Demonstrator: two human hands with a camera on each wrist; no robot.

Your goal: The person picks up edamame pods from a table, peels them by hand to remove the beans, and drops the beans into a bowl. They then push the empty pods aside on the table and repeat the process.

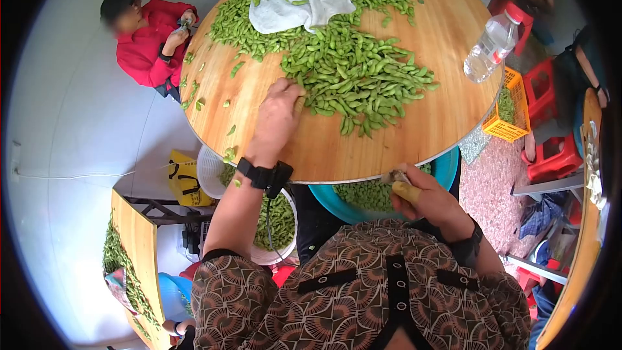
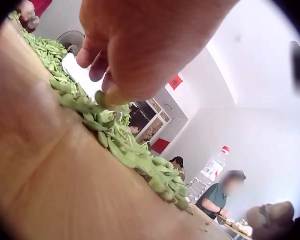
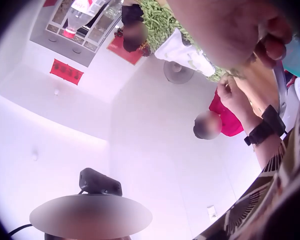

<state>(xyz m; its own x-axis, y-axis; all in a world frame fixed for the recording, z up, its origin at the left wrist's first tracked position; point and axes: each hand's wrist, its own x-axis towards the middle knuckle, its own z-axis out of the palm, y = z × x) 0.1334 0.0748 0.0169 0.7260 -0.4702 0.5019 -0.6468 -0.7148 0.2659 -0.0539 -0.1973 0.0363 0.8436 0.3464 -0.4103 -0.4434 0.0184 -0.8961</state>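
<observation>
Two hands in action: the left hand (image 1: 280, 113), fingers drawn narrow, pinches a pod (image 2: 100, 97) right at the near left edge of the pile (image 1: 363, 78) spread across the worktop (image 1: 447, 39)! Over by the near rim, the right hand (image 1: 427, 201) hangs above the basin (image 1: 448, 172), fingers curled in; whether they grip anything, I cannot tell.

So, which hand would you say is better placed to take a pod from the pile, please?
Probably the left hand: it is at the edge of the bean pile on the table, while the right hand is beyond the table edge, near the blue tub.
</observation>
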